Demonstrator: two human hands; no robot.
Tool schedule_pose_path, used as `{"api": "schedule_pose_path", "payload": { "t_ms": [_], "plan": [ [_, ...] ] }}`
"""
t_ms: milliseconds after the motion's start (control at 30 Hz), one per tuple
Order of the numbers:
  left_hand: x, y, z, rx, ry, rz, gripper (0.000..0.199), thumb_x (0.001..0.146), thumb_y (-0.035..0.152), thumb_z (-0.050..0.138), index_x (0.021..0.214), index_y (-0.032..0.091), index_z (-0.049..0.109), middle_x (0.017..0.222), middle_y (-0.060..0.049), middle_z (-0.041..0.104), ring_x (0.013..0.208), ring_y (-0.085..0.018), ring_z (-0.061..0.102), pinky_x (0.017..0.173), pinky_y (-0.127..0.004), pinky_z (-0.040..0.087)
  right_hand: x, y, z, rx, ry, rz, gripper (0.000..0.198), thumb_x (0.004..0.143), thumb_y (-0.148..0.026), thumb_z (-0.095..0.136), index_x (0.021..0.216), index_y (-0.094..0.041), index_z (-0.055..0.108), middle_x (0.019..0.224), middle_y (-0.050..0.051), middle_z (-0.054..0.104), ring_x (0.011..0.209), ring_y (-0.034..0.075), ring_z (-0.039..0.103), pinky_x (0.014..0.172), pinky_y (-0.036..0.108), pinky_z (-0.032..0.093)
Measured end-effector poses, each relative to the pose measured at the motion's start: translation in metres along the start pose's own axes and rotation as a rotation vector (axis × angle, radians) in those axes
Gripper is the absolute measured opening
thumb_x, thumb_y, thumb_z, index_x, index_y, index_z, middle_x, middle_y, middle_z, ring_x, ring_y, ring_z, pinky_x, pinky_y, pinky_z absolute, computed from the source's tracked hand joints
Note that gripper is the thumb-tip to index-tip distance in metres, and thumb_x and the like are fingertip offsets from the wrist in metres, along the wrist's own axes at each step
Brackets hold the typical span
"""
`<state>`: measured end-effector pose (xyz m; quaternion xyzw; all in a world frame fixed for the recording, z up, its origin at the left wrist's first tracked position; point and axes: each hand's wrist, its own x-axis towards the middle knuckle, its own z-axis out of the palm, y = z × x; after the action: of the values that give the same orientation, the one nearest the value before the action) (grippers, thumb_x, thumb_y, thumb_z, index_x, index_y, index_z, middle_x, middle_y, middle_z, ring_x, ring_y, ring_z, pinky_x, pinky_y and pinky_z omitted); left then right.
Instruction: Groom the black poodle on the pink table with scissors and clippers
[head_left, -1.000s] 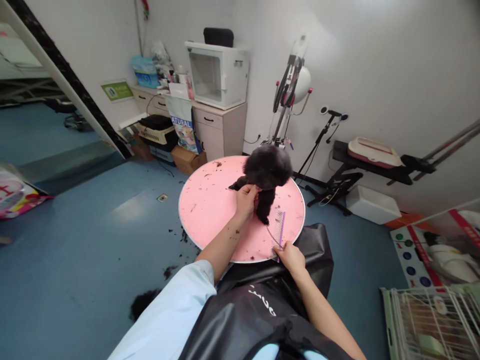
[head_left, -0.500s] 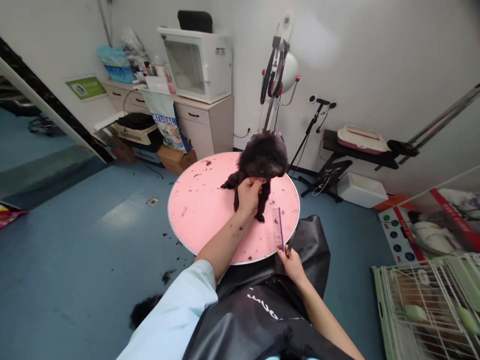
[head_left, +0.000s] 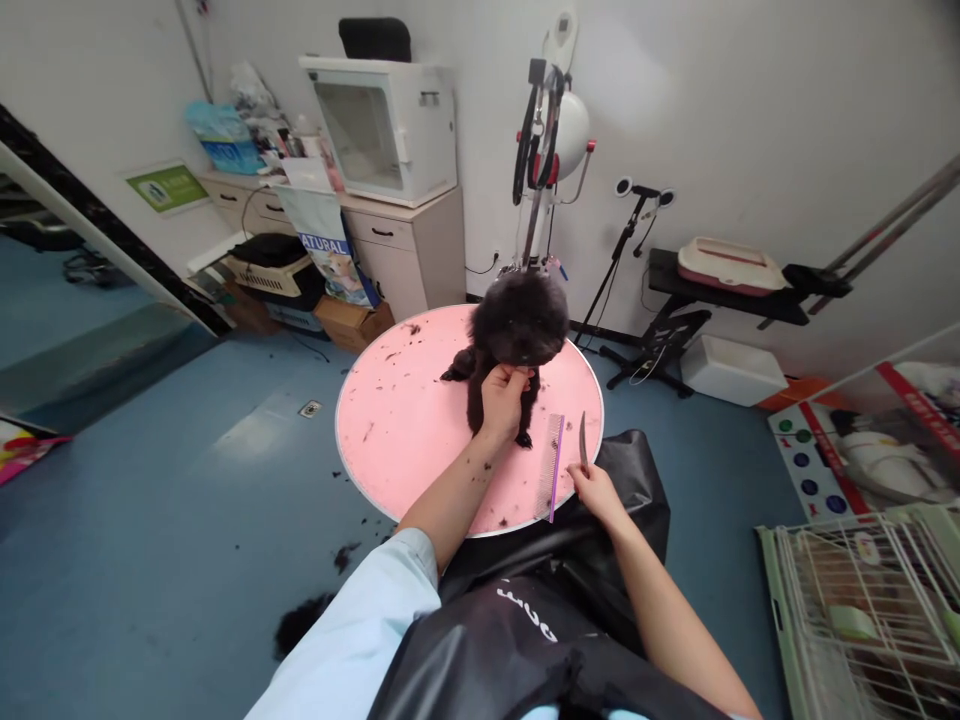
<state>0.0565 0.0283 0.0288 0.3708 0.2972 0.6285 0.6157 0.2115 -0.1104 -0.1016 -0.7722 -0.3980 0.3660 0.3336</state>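
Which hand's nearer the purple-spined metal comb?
Right. The right hand is just beside the purple-spined metal comb; the left hand is farther off, at the chin of the black fluffy dog.

Black dog [head_left: 520,318] on a pink, pale-rimmed counter [head_left: 397,440] flecked with dark hair [head_left: 412,328].
The comb [head_left: 556,472] is purple along its spine, the curved blade [head_left: 583,442] to its right grey. Near, a pale blue sleeve [head_left: 360,625] lies left of a black apron [head_left: 465,655] with white lettering [head_left: 527,613]; the floor [head_left: 172,510] is blue, marked by black tufts [head_left: 300,625]. Far left, a green-and-white sign [head_left: 165,188], a beige cabinet [head_left: 439,245] and a white box [head_left: 431,130] with a grey pane [head_left: 358,130]; far right, a cream tray [head_left: 727,263] with a maroon base [head_left: 731,284].
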Motion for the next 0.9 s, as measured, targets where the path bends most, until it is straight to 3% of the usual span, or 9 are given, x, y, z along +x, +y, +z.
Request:
{"api": "schedule_pose_path", "payload": {
  "t_ms": [133,233,300,400,500,633,733,900],
  "plan": [
    [0.006,-0.005,0.004,0.057,-0.019,0.052,0.031,0.07,0.043,0.07,0.067,0.014,0.059,0.067,0.0,0.061,0.063,-0.007,0.052,0.066,-0.021,0.042,-0.012,-0.033,-0.022,0.375,-0.161,0.096,0.034,0.071,-0.047,0.056,0.089,-0.02,0.048,0.057,-0.006,0.05,0.047,0.011,0.051,0.052,0.026,0.044],
    [0.008,0.0,0.007,0.089,0.001,0.13,0.031,0.074,0.044,0.067,0.066,0.014,0.062,0.068,-0.001,0.063,0.066,-0.009,0.056,0.068,-0.022,0.044,-0.022,-0.059,-0.048,0.525,-0.226,0.112,0.036,0.067,-0.038,0.062,0.095,-0.02,0.048,0.059,-0.007,0.052,0.048,0.01,0.053,0.054,0.026,0.046],
    [0.008,0.005,0.006,0.104,-0.004,0.159,0.031,0.076,0.045,0.065,0.066,0.015,0.063,0.07,-0.002,0.064,0.07,-0.01,0.059,0.071,-0.022,0.045,-0.028,-0.075,-0.064,0.589,-0.293,0.093,0.042,0.067,-0.035,0.064,0.103,-0.019,0.049,0.066,-0.004,0.058,0.056,0.012,0.06,0.062,0.029,0.05],
    [0.006,0.009,0.003,0.147,-0.015,0.172,0.031,0.076,0.044,0.066,0.066,0.015,0.064,0.069,-0.002,0.065,0.07,-0.011,0.06,0.072,-0.024,0.047,-0.032,-0.102,-0.077,0.557,-0.439,0.005,0.067,0.064,-0.03,0.069,0.124,-0.019,0.042,0.091,0.005,0.068,0.081,0.02,0.068,0.078,0.037,0.053],
    [0.005,0.007,0.001,0.169,-0.035,0.191,0.031,0.076,0.044,0.067,0.065,0.015,0.064,0.069,-0.002,0.066,0.067,-0.011,0.06,0.072,-0.024,0.048,-0.03,-0.135,-0.08,0.232,-0.359,-0.232,0.067,0.068,-0.031,0.067,0.128,-0.015,0.042,0.096,0.011,0.069,0.086,0.022,0.067,0.078,0.037,0.053],
    [0.004,0.005,0.005,0.14,-0.05,0.21,0.032,0.074,0.043,0.069,0.062,0.015,0.061,0.069,-0.002,0.066,0.067,-0.011,0.061,0.073,-0.025,0.049,-0.022,-0.182,-0.085,-0.611,0.114,-0.543,0.033,0.083,-0.02,0.05,0.114,-0.012,0.055,0.095,0.012,0.068,0.083,0.021,0.065,0.07,0.03,0.048],
    [0.004,0.006,0.009,0.138,-0.044,0.203,0.033,0.073,0.046,0.069,0.063,0.016,0.06,0.071,-0.002,0.067,0.069,-0.011,0.063,0.075,-0.026,0.051,-0.018,-0.205,-0.095,-1.045,0.303,-0.575,0.03,0.085,-0.012,0.041,0.112,-0.008,0.054,0.094,0.015,0.066,0.078,0.022,0.065,0.06,0.026,0.041],
    [0.002,0.008,0.011,0.154,-0.055,0.236,0.032,0.073,0.046,0.069,0.063,0.016,0.061,0.071,-0.002,0.068,0.068,-0.011,0.063,0.075,-0.026,0.051,-0.015,-0.212,-0.103,-1.27,0.337,-0.587,0.028,0.084,-0.009,0.038,0.108,-0.006,0.054,0.088,0.017,0.065,0.071,0.022,0.064,0.053,0.026,0.035]
  ]
}}
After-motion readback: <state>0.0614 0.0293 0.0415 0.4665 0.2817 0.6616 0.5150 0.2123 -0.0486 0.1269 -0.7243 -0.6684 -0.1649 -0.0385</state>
